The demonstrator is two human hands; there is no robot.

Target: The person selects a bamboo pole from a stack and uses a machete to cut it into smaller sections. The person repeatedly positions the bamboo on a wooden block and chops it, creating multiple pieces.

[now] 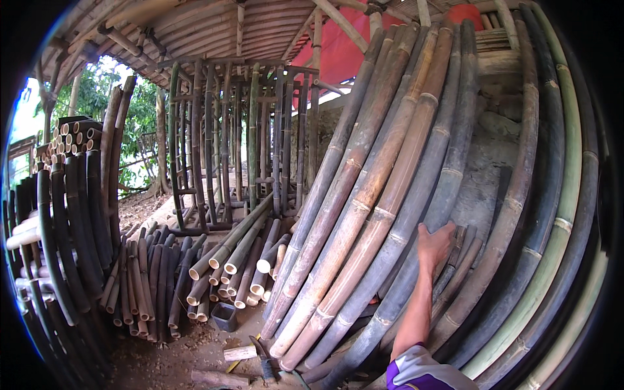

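My right hand reaches up from the lower edge, its sleeve grey and purple. It is closed on a long dark grey bamboo pole, at about the middle of its length; the fingertips are partly hidden. Several brown and grey bamboo poles lean side by side just left of this one, their lower ends near the ground. To the right of my hand stand more long poles, among them a pale green bamboo pole. My left hand is out of view.
Cut bamboo lengths lie piled at the centre left. Dark poles stand at the left, before a bamboo frame. A black tub, a short bamboo piece and a dark-handled blade lie on the ground.
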